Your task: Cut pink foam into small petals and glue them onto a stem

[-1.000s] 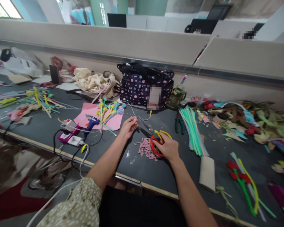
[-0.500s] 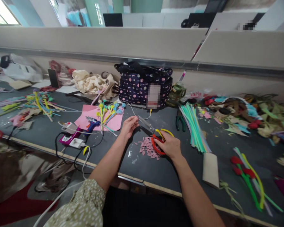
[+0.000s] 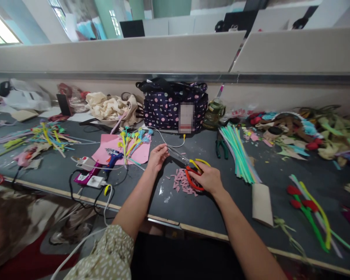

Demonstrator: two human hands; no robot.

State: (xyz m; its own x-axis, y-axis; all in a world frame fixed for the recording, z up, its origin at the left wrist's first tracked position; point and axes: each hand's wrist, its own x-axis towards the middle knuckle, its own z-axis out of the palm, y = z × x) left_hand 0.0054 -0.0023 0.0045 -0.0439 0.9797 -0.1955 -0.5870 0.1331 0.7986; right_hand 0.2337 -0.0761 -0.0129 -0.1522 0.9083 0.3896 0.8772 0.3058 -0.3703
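Note:
My right hand (image 3: 210, 178) is closed round the red and yellow handles of a pair of scissors (image 3: 189, 165), whose blades point up and left toward my left hand (image 3: 157, 156). That hand has its fingers pinched together at the blade tips, on something too small to make out. A heap of small pink cut scraps (image 3: 182, 182) lies on the dark table (image 3: 210, 210) just below the scissors.
A pink sheet (image 3: 109, 149) with a blue glue gun (image 3: 113, 157) and pipe-cleaner flowers lies left of my hands. A dotted bag (image 3: 172, 103) stands behind. Green sticks (image 3: 239, 157), pliers (image 3: 221, 147), a cardboard tube (image 3: 261, 204) and red tulip stems (image 3: 307, 212) are to the right. A power strip with cables (image 3: 89, 177) is near the front edge.
Both hands have stayed in place with the scissors between them. The camera has shifted a little, so the scene sits slightly differently in frame.

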